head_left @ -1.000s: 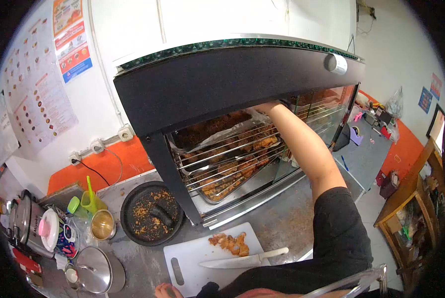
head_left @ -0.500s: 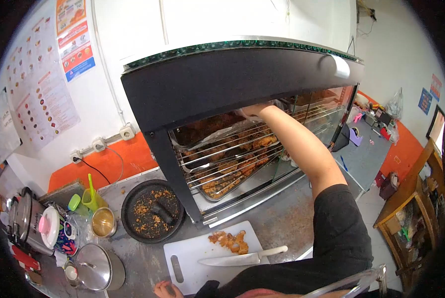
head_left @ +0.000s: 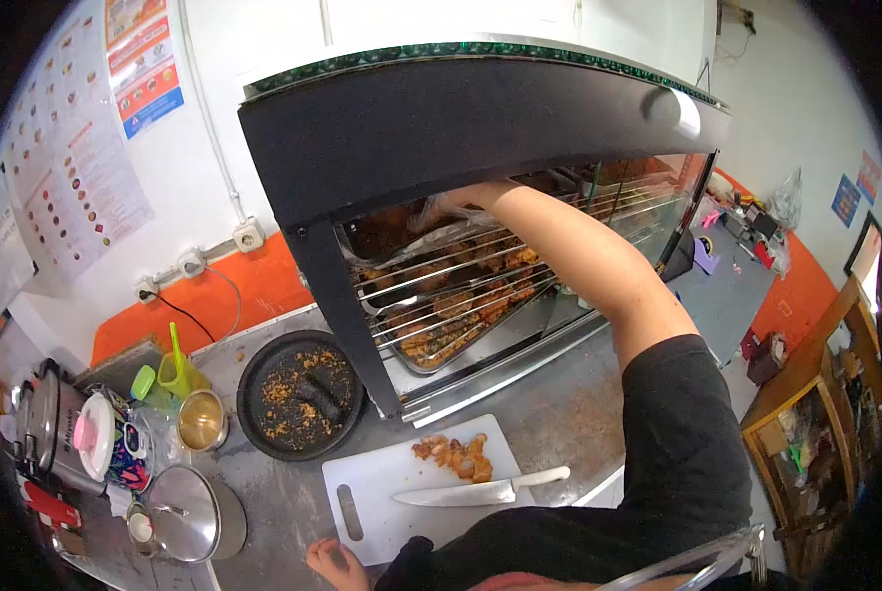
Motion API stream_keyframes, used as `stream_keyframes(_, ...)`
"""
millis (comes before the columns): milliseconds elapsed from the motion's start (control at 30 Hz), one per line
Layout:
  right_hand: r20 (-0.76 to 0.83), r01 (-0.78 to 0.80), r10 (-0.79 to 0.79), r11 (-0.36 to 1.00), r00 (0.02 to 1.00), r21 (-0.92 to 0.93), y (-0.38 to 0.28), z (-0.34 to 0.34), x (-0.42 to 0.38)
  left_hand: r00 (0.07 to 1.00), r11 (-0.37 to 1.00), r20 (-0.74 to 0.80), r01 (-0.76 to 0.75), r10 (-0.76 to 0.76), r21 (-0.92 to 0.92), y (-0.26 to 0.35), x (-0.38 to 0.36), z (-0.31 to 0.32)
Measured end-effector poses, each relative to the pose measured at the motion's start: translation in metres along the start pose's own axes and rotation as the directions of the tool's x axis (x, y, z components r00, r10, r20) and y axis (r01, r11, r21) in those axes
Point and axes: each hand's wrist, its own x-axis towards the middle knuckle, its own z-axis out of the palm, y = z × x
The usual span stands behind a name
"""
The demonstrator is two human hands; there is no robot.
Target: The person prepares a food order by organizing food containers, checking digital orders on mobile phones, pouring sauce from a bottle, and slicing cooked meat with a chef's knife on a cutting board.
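My right arm reaches into the dark display cabinet (head_left: 480,128), and my right hand (head_left: 466,202) is at the upper wire rack, partly hidden by the cabinet's top edge. Clear plastic (head_left: 431,215) lies by its fingers over the upper tray of food; its grip is hidden. Below the rack sits a tray of browned food (head_left: 461,330). My left hand (head_left: 331,561) rests at the counter's near edge, left of the white cutting board (head_left: 362,483), fingers apart and holding nothing. Chopped food pieces (head_left: 456,457) and a knife (head_left: 480,491) lie on the board.
A black round pan (head_left: 273,394) with crumbs and a dark pestle stands left of the board. Further left are a metal bowl (head_left: 203,421), a lidded pot (head_left: 197,512) and a green jug (head_left: 187,374). A wooden cabinet (head_left: 806,443) stands at the right.
My right hand has moved left along the upper rack, and the clear plastic has shifted with it. My left hand's fingers show more fully. The camera view has shifted slightly.
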Motion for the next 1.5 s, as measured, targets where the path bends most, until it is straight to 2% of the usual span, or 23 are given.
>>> stream_keyframes(33,0.012,-0.041,0.041,0.999,0.999,-0.015,-0.002,0.001,0.0,1.0,1.0,-0.008,0.025,-0.025,-0.017,0.002,0.0,0.0)
stream_keyframes(100,0.096,-0.033,0.02,0.99,0.995,0.135,-0.002,-0.001,-0.006,0.998,0.998,-0.016,0.054,-0.055,-0.035,0.002,-0.004,-0.001)
stream_keyframes(167,0.094,-0.03,0.014,0.986,0.995,0.166,-0.003,-0.002,-0.008,0.997,0.998,-0.041,0.067,-0.067,0.004,-0.002,-0.006,0.0)
stream_keyframes(233,-0.012,-0.01,0.011,0.995,1.0,0.095,-0.002,-0.007,-0.009,0.997,0.998,-0.045,0.061,-0.061,0.015,-0.001,-0.007,-0.003)
stream_keyframes(333,-0.256,-0.061,0.031,0.992,0.966,-0.11,-0.005,-0.011,-0.012,0.996,0.998,-0.063,0.061,-0.06,0.022,-0.001,-0.009,-0.004)
stream_keyframes(400,-0.315,-0.076,0.009,0.977,0.949,-0.198,-0.008,-0.008,-0.014,0.995,0.998,-0.077,0.06,-0.059,0.02,-0.004,-0.01,-0.004)
stream_keyframes(600,-0.201,0.183,-0.228,0.958,0.953,-0.219,-0.013,0.0,-0.024,0.986,0.999,-0.165,0.006,0.003,0.052,-0.012,-0.012,-0.002)
stream_keyframes(700,-0.208,0.22,-0.274,0.943,0.939,-0.25,-0.014,-0.002,-0.025,0.994,0.999,-0.098,0.046,-0.043,0.019,-0.021,-0.018,-0.001)
stream_keyframes(800,-0.278,0.124,-0.231,0.928,0.932,-0.352,-0.018,-0.006,-0.027,0.991,0.998,-0.127,0.056,-0.052,0.026,-0.009,-0.014,-0.002)
stream_keyframes(900,-0.317,-0.057,-0.093,0.899,0.944,-0.433,-0.026,-0.025,-0.053,0.992,0.997,-0.11,0.063,-0.058,0.048,-0.007,-0.009,-0.003)
stream_keyframes(967,-0.332,-0.07,-0.086,0.9,0.939,-0.43,-0.024,-0.028,-0.06,0.989,0.994,-0.101,0.11,-0.107,0.023,-0.006,-0.01,-0.003)
stream_keyframes(1133,-0.393,-0.146,-0.037,0.894,0.919,-0.425,0.01,-0.036,-0.066,0.99,0.995,-0.102,0.097,-0.094,0.02,0.002,-0.012,-0.007)
stream_keyframes(1200,-0.243,-0.15,0.103,0.971,0.965,-0.185,0.059,-0.03,-0.037,0.992,0.996,-0.103,0.077,-0.073,0.034,0.004,-0.012,-0.008)
stream_keyframes(1233,-0.24,-0.151,0.104,0.97,0.965,-0.19,0.065,-0.03,-0.032,0.992,0.995,-0.089,0.094,-0.091,0.025,0.008,-0.011,-0.01)
stream_keyframes(1300,-0.402,-0.254,0.189,0.96,0.896,-0.115,0.076,-0.026,-0.028,0.991,0.993,-0.074,0.113,-0.112,0.014,0.014,-0.011,-0.011)
stream_keyframes(1333,-0.4,-0.256,0.19,0.96,0.897,-0.118,0.08,-0.019,-0.027,0.99,0.993,-0.077,0.118,-0.117,0.016,0.016,-0.011,-0.012)
stream_keyframes(1400,-0.697,-0.227,0.096,0.969,0.71,-0.099,0.08,-0.001,-0.03,0.989,0.992,-0.076,0.125,-0.123,0.02,0.022,-0.01,-0.015)
stream_keyframes(1433,-0.694,-0.228,0.097,0.968,0.713,-0.1,0.075,0.0,-0.031,0.989,0.991,-0.065,0.132,-0.131,0.02,0.025,-0.009,-0.017)
stream_keyframes(1467,-0.641,-0.055,0.218,0.963,0.736,0.264,0.07,-0.002,-0.031,0.989,0.99,-0.052,0.14,-0.138,0.02,0.028,-0.01,-0.019)
stream_keyframes(1500,-0.593,0.028,0.265,0.899,0.76,0.437,0.064,-0.012,-0.04,0.989,0.99,-0.047,0.143,-0.142,0.021,0.029,-0.01,-0.02)
